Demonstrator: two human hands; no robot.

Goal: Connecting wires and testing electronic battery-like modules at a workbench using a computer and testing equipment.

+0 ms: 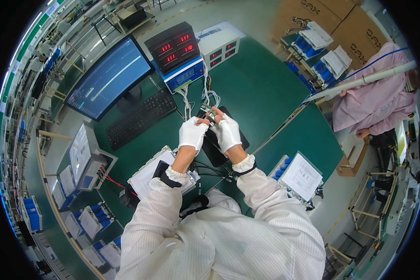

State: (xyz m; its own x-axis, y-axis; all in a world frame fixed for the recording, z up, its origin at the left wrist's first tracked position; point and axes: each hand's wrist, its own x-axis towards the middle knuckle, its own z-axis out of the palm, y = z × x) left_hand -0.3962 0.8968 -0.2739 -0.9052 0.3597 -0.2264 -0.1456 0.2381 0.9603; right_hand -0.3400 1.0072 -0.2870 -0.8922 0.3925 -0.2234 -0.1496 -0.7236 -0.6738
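Pinching a small connector (213,114) in right hand (227,133), with left hand (192,134) just left of it; can't tell if gripping there too. Can't read long axis tbh.

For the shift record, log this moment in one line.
left hand: fingers at small part; right hand: holding same part; to left: keyboard, monitor

Two gloved grips (192,133) (228,133), one monitor (111,77), one keyboard (141,118), two red-digit display units (176,49) (222,52).
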